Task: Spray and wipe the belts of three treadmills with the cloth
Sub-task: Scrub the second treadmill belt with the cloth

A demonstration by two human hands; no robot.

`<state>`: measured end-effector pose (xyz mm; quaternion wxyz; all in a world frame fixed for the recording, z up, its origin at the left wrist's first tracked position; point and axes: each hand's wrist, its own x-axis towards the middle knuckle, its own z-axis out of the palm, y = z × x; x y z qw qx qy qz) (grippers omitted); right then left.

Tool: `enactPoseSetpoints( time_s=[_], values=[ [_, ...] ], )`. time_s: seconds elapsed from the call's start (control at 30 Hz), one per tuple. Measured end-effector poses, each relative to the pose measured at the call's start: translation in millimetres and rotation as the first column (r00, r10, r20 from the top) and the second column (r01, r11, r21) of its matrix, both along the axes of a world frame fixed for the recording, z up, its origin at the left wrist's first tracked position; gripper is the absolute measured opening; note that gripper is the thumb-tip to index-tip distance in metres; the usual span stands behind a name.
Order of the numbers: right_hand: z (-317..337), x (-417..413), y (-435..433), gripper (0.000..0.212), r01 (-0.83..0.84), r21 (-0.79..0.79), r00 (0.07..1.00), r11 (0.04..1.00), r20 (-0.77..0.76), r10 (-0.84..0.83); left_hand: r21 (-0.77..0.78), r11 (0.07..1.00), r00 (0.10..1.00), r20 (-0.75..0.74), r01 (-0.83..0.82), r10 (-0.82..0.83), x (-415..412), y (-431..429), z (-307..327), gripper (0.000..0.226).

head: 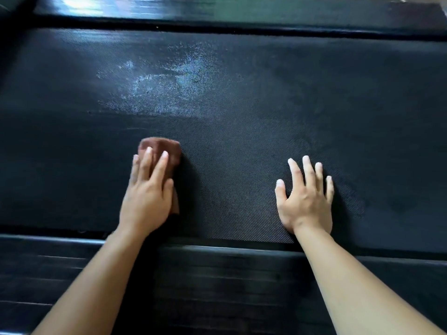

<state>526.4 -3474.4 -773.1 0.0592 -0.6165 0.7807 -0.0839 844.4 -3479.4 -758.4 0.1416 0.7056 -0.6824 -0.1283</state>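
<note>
Fingers of my left hand point(147, 197) lie straight, pressing the brown cloth point(160, 151) flat on the belt point(242, 131) below the wet spray patch point(174, 78), while my right hand point(306, 199) spreads wide on the belt, probably bracing me.

- One treadmill belt point(242, 131), black and textured.
- One brown cloth point(167, 147), on the belt towards its near edge.
- Two bare hands on the belt: left hand point(147, 194) flat on the cloth, right hand point(306, 199) flat on the belt itself.
- Two black side rails: near rail point(217, 274) along the belt's near edge, far rail point(217, 13) along its far edge.
- One whitish spray patch point(169, 78) on the belt's far half.
</note>
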Motion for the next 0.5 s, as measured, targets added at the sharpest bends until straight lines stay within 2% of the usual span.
enactPoseSetpoints(
  time_s=[0.07,0.17,0.33,0.5],
  values=[
    [-0.4,-0.2,-0.3,0.066,0.001,0.002,1.0,1.0,-0.002,-0.001,0.001,0.997,0.997,0.005,-0.076,0.076,-3.6,-27.8,1.2,0.059],
    [-0.6,-0.7,-0.4,0.065,-0.001,0.007,1.0,1.0,-0.01,0.001,-0.001,0.998,0.997,0.03,-0.066,0.066,-32.9,-71.2,2.9,0.062],
    [0.6,-0.1,-0.2,0.064,0.005,0.011,1.0,1.0,-0.006,-0.005,0.003,0.993,0.989,0.09,0.115,-0.114,-114.4,-94.8,5.0,0.063],
    [1.2,-2.4,-0.1,0.058,0.006,0.024,1.0,1.0,0.01,-0.006,-0.017,0.952,0.952,0.045,0.305,-0.304,-164.4,-39.7,2.7,0.063]
  ],
)
